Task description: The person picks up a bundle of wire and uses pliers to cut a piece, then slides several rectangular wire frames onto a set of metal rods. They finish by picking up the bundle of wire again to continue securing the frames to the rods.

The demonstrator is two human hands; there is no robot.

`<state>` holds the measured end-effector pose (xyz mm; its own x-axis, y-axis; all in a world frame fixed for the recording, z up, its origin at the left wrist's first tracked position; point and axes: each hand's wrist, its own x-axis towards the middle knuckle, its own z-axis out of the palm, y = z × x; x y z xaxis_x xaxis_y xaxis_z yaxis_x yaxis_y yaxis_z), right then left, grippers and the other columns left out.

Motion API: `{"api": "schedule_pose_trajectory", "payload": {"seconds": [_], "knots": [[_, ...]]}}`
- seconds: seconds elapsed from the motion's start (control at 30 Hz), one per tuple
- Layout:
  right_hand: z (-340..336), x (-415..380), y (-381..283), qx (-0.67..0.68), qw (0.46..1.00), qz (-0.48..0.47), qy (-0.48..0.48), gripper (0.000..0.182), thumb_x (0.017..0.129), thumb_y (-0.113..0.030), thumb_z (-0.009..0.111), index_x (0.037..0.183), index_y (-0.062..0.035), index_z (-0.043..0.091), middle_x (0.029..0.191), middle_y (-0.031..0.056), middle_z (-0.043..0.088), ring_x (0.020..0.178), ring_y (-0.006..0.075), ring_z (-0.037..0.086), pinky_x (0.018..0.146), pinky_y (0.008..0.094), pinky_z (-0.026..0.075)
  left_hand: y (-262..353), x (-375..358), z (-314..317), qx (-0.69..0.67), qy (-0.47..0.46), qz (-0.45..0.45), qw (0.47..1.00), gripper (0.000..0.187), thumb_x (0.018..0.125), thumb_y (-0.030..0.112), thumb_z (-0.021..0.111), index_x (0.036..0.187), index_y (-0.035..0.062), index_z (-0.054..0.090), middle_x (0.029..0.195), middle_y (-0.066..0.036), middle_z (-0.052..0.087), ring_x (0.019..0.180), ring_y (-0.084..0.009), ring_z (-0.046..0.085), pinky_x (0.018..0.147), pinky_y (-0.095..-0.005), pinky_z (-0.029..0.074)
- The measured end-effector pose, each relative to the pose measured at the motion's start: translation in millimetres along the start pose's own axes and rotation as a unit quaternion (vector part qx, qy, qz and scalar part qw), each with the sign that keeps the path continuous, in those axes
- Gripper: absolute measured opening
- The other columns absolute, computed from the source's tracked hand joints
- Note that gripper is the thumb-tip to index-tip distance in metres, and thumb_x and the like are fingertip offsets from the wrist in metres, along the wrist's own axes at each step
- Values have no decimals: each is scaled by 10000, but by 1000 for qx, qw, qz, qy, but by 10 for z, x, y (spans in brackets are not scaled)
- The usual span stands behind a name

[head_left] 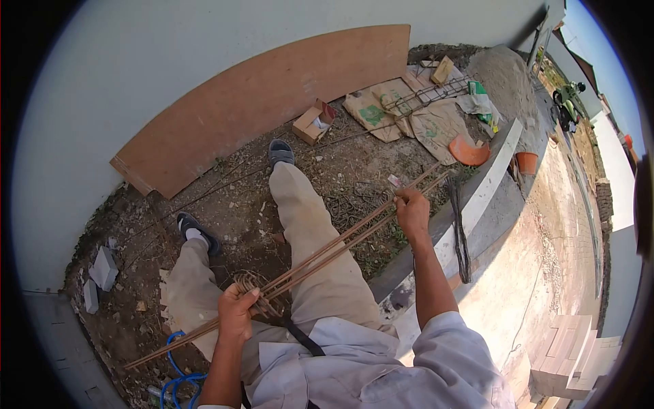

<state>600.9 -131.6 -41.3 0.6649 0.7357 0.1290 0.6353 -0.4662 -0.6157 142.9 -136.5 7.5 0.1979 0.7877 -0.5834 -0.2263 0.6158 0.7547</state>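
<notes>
Several long thin metal rods (327,251) lie slantwise across my lap, with square wire loops (262,294) bunched around them near their lower part. My left hand (236,310) is closed on the rods beside these loops, thumb on top. Farther up and to the right, my right hand (412,210) pinches at the upper rods; what exactly lies between its fingertips is too small to tell. A bundle of dark wire (459,235) hangs over the low concrete ledge (470,198), just right of my right hand.
A plywood sheet (272,95) leans on the wall. Beyond my feet are an open cardboard box (312,126), paper sacks (432,129), an orange broken bucket (469,150) and a sand heap (504,82). Blue hose (178,371) and grey blocks (103,269) lie left, stacked blocks (565,347) right.
</notes>
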Motion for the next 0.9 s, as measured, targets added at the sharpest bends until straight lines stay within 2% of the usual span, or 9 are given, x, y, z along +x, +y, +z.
{"api": "schedule_pose_trajectory", "payload": {"seconds": [0.23, 0.33, 0.43, 0.53, 0.6, 0.67, 0.77, 0.9], "knots": [[-2, -3, -10, -2, 1000, -5, 1, 161, 876, -87, 749, 1023, -40, 794, 1027, 222, 747, 952, 407, 722, 865, 464, 563, -86, 34, -43, 7, 14, 1, 1000, 136, 915, 38, 747, 1028, 45, 672, 926, -69, 732, 762, -186, 719, 649, -377, 639], [-11, -14, -34, -26, 999, -5, 18, 143, 892, -95, 738, 1013, -38, 788, 1011, 214, 749, 930, 380, 730, 835, 451, 564, -84, 49, -52, 10, 12, -1, 1000, 124, 916, 37, 749, 1012, 42, 670, 911, -70, 730, 742, -183, 713, 639, -364, 630], [-109, -139, -244, 39, 999, -19, 24, 143, 914, -124, 732, 1007, -24, 776, 961, 197, 751, 885, 344, 739, 791, 423, 563, -99, 61, -64, 9, 13, 0, 1000, 119, 917, 39, 752, 1003, 39, 669, 896, -73, 728, 721, -178, 706, 634, -347, 619], [-169, -567, -789, 160, 977, 23, -141, 176, 928, -161, 740, 1005, -5, 765, 899, 177, 745, 819, 318, 733, 750, 401, 555, -63, 80, 9, 2, 12, 1, 1000, 119, 917, 41, 756, 998, 36, 668, 889, -78, 727, 708, -175, 701, 634, -333, 610], [-79, -1000, -1083, 217, 942, -62, -247, 204, 926, -180, 756, 999, 10, 760, 870, 176, 742, 794, 343, 727, 736, 408, 554, -53, 89, 64, -6, 13, -4, 1000, 120, 915, 42, 760, 993, 36, 668, 889, -78, 726, 703, -174, 700, 636, -325, 603], [-35, -1378, -1379, 220, 906, -127, -337, 217, 927, -159, 773, 1066, 7, 752, 888, 147, 738, 751, 224, 699, 710, 358, 550, -74, 126, 88, -1, 9, -11, 1000, 117, 915, 48, 764, 986, 41, 670, 890, -71, 726, 705, -169, 694, 637, -330, 603], [115, -1736, -1609, 182, 886, -207, -372, 258, 899, -198, 791, 1064, -5, 747, 891, 165, 726, 768, 319, 706, 723, 407, 553, -66, 164, 180, -12, 5, -25, 1000, 120, 913, 49, 771, 985, 48, 674, 891, -67, 725, 708, -161, 684, 657, -324, 605], [248, -1861, -1642, 139, 885, -200, -396, 238, 889, -189, 773, 1055, -21, 739, 913, 197, 717, 842, 404, 703, 753, 465, 551, -103, 242, 267, -45, -19, -22, 999, 118, 933, 48, 766, 1005, 40, 674, 903, -61, 719, 707, -145, 703, 620, -291, 616]]}}
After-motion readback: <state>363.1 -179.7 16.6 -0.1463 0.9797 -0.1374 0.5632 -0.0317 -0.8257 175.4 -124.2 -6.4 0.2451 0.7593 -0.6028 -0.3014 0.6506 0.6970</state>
